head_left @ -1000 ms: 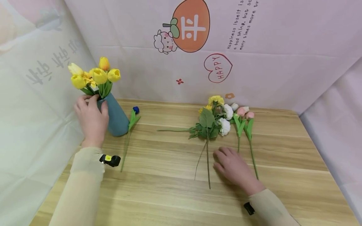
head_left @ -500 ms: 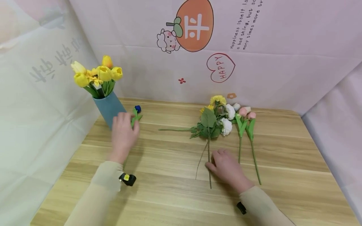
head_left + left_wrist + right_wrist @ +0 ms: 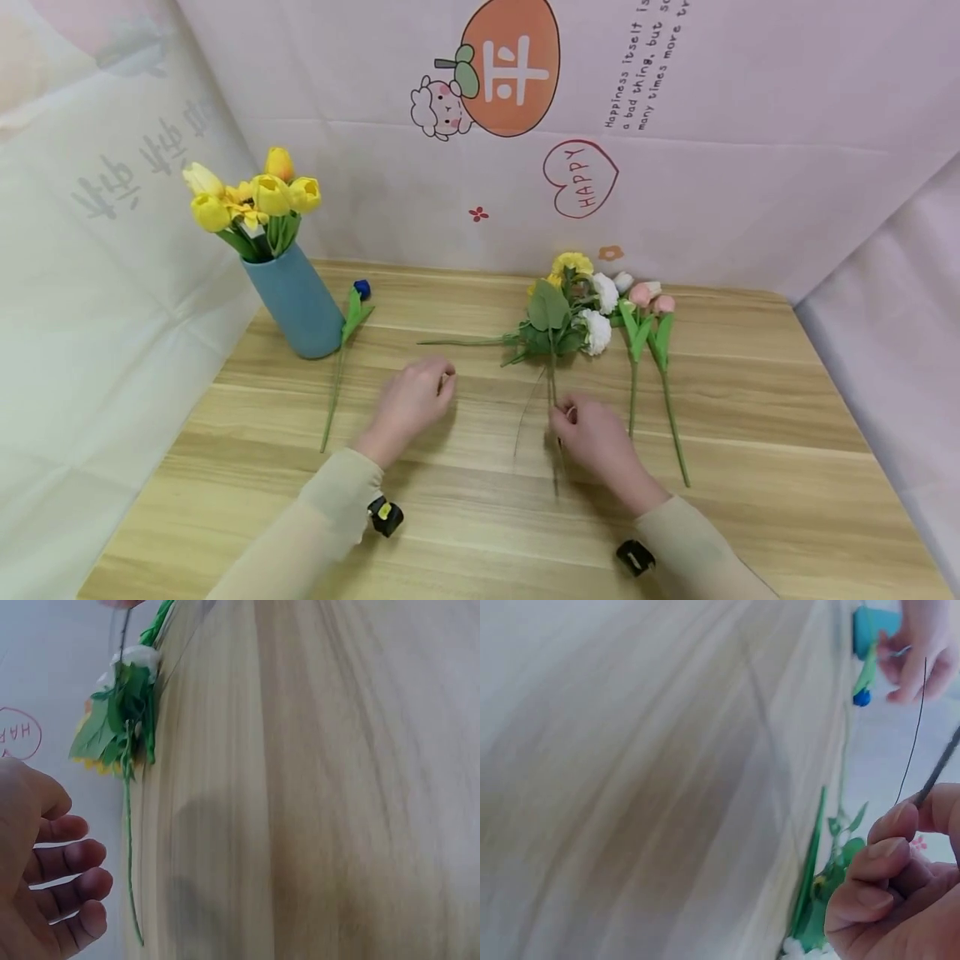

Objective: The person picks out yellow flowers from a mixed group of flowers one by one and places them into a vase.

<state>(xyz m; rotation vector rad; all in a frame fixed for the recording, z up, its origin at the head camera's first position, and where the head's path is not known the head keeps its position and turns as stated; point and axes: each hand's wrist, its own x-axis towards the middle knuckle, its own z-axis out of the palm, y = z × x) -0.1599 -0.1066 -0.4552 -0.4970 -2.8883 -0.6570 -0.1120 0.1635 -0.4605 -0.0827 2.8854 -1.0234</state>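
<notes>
My right hand (image 3: 596,442) pinches a thin dark stem (image 3: 937,769) between thumb and forefinger. In the head view this stem runs up to a broad green leaf (image 3: 549,307) at the flower pile. A finer strand rises beside the stem in the right wrist view. My left hand (image 3: 416,404) hovers over the table between vase and pile, its fingers loosely curled around nothing; the left wrist view shows the bare fingers (image 3: 75,862). The pile holds white carnation-like flowers (image 3: 597,333) and yellow ones (image 3: 573,263). Which bloom belongs to the pinched stem is hidden.
A tilted-looking blue vase (image 3: 296,304) with yellow tulips (image 3: 272,194) stands at left. Beside it lies a blue flower (image 3: 362,289) on a long stem. Pink tulips (image 3: 663,305) lie right of the pile. A printed cloth (image 3: 360,192) hangs behind the wooden table (image 3: 480,533).
My left hand has left the vase rim, passed over the blue flower and come right toward the pile. My right hand has shifted slightly left and taken hold of the stem.
</notes>
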